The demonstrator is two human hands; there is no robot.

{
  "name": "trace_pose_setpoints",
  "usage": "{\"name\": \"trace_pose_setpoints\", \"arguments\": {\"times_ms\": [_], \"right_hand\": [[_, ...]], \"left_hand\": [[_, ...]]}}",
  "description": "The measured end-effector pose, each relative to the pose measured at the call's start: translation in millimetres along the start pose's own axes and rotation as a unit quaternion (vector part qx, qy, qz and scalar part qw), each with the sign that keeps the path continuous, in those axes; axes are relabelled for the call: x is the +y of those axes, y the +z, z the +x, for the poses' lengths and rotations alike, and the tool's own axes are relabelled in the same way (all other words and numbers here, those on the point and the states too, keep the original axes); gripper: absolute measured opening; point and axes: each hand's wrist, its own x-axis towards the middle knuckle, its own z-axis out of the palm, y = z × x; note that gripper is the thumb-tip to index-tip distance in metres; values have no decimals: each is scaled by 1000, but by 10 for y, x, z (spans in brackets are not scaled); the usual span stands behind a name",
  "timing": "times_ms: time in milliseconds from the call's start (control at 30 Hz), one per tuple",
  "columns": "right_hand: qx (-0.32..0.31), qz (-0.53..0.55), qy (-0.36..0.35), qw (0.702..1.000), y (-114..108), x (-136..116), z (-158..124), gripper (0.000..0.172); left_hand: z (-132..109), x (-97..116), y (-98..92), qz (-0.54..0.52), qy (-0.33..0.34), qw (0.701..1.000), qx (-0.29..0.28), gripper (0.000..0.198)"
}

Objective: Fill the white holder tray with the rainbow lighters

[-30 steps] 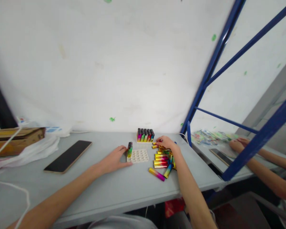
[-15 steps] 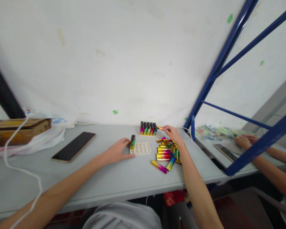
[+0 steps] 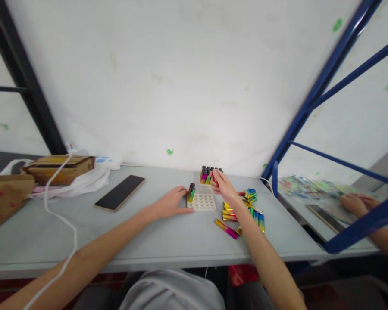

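With thumb and fingers at its left edge, my left hand point(image 3: 173, 201) steadies a white tray point(image 3: 204, 207) with rows of round holes. A few rainbow metallic lighters point(image 3: 191, 193) with black tops stand upright at the tray's left end. My right hand point(image 3: 222, 184) is pinched closed above the tray's far right corner; whatever its fingertips hold is hidden. Behind it, a block of upright lighters point(image 3: 204, 175) fills a second tray, partly covered by the hand. Beside my right forearm lies a pile of shiny coloured lighter bodies point(image 3: 228, 214), with one loose lighter body point(image 3: 226, 228) in front.
A dark phone point(image 3: 120, 193) lies left of my left hand. A cardboard box point(image 3: 63, 170), white plastic bag point(image 3: 98, 183) and white cable point(image 3: 73, 230) are further left. A blue metal frame point(image 3: 307, 107) borders the table's right side. Another person's hands point(image 3: 355, 203) are beyond it.
My right hand has moved left, from beside the block of lighters to in front of it, over the tray. The pile has shifted and spread. My left hand stays at the tray.
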Motion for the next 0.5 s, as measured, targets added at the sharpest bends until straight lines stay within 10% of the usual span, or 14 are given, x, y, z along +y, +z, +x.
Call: {"name": "trace_pose_setpoints", "arguments": {"times_ms": [500], "right_hand": [[154,-254,-50,954,233,323,-47,40]], "left_hand": [[7,20,-19,-8,-14,1000,-6,68]]}}
